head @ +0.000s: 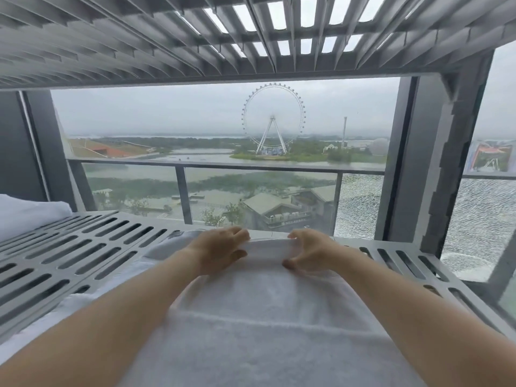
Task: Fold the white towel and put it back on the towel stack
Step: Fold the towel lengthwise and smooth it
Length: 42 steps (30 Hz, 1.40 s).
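Observation:
A white towel (259,317) lies spread along the slotted grey metal shelf (83,247), running from the bottom of the view to the shelf's far edge. My left hand (220,250) and my right hand (310,251) both pinch the towel's far folded edge, fingers on top and thumbs below, a short gap between them. A folded white towel (25,213) rests at the far left of the same shelf.
A second slotted grey shelf (195,37) hangs low overhead. Behind the shelf is a glass balcony railing (223,166) and a large window. Dark pillars (418,152) stand at the right and left.

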### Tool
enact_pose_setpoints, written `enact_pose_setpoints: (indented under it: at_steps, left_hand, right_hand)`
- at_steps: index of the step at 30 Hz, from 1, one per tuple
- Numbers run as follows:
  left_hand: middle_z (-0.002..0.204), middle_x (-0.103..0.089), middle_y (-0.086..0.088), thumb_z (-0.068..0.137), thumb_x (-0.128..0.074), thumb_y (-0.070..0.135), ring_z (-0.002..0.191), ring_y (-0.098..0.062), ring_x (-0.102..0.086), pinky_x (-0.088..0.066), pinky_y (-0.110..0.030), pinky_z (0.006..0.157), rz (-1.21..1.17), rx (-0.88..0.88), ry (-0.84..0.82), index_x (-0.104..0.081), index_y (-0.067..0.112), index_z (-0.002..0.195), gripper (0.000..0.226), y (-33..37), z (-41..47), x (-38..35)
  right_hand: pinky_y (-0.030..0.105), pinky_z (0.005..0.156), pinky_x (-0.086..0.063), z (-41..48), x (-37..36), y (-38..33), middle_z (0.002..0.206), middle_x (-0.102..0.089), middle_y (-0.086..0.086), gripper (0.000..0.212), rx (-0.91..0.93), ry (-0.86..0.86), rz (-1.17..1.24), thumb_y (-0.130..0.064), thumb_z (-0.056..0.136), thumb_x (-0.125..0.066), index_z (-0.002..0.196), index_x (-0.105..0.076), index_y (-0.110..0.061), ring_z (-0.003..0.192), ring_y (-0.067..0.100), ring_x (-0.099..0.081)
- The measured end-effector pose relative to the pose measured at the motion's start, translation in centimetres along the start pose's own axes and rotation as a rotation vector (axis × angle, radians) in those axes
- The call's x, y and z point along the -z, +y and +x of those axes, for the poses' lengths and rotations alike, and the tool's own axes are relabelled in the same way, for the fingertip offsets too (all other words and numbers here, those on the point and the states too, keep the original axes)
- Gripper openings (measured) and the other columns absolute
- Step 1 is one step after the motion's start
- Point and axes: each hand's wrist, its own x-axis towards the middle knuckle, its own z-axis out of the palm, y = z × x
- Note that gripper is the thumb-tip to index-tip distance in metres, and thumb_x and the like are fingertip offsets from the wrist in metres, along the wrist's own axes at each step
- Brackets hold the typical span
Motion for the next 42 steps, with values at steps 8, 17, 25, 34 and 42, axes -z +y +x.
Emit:
enact_pose_setpoints:
  at_steps: [8,17,25,34,42]
  left_hand:
    - [0.111,-0.053,-0.007,0.087,-0.035,-0.001,0.103,-0.026,-0.055,-0.044,-0.036,0.085,0.216,0.067,-0.005,-0.048,0.015,0.113,0.033,-2.1,-4.7,1.0]
    - [0.081,-0.059,-0.006,0.065,-0.068,0.002,0.063,-0.025,-0.064,-0.046,-0.03,0.043,0.121,-0.06,0.377,-0.064,0.015,0.085,0.025,-0.6,-14.1,8.6]
    - [0.111,-0.054,0.001,0.077,-0.049,-0.005,0.105,-0.018,-0.053,-0.05,-0.034,0.073,-0.098,-0.062,0.255,-0.059,0.023,0.104,0.04,0.2,-23.5,7.7]
    - [0.085,-0.065,-0.002,0.063,-0.064,-0.01,0.081,-0.028,-0.062,-0.055,-0.039,0.063,-0.128,-0.064,0.501,-0.065,0.016,0.078,0.029,1.2,-29.4,8.9]
    - [0.104,-0.064,0.001,0.066,-0.06,-0.001,0.096,-0.023,-0.06,-0.054,-0.041,0.076,-0.281,-0.165,0.315,-0.065,0.021,0.097,0.039,0.3,-30.4,8.4]
  right_hand:
    - [0.031,0.067,-0.045,-5.8,1.1,-1.7,0.095,-0.067,0.002,0.036,0.326,0.386,-0.443,-0.049,0.083,-0.06,0.098,-0.057,-0.017,0.086,0.027,-0.065]
    - [0.032,0.043,-0.047,-17.3,2.3,-5.9,0.066,-0.064,0.004,0.019,0.176,0.675,-0.524,-0.01,0.066,-0.076,0.08,-0.063,-0.013,0.05,0.027,-0.061]
    - [0.023,0.051,-0.035,-26.4,0.4,-9.2,0.09,-0.064,-0.001,0.04,0.094,0.453,-0.452,0.004,0.057,-0.07,0.087,-0.065,-0.023,0.063,0.023,-0.064]
    - [0.036,0.067,-0.047,-30.9,-1.4,-10.6,0.086,-0.063,0.005,0.027,-0.026,0.613,-0.212,-0.008,0.07,-0.047,0.078,-0.072,-0.014,0.083,0.032,-0.058]
    - [0.038,0.091,-0.043,-30.7,-1.3,-10.0,0.125,-0.061,0.0,0.044,-0.195,0.416,-0.107,-0.005,0.082,-0.048,0.116,-0.062,-0.029,0.114,0.027,-0.055]
